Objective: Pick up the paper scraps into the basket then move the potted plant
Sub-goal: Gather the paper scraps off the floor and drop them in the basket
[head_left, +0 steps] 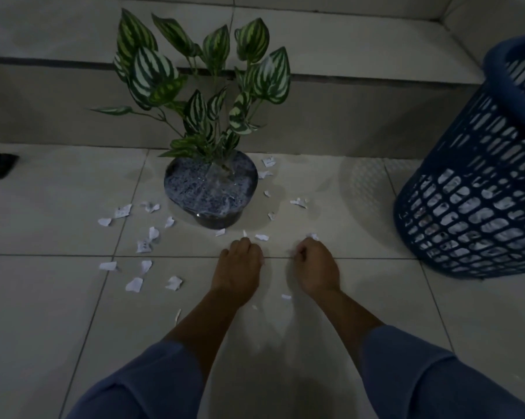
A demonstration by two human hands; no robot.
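Tiny scraps [286, 296] lie behind both wrists. Left hand [240, 258] is curled on the floor [361, 297], white sliver at its thumb edge, likely gripping scraps. Right hand [315, 263] is curled, pinching scraps at its fingertips. More lie just past the left knuckles, most out to that hand's left. Plant [209, 189] stands beyond the left hand, basket [466, 192] well right of the right hand. Best to fill both fists before dumping.

One wide-angle camera, worn on the head, looks forward and down at the floor [361, 207], near enough that left hand [240, 261] and right hand [315, 264] sit at centre; dimness perhaps blurs the upper edge.
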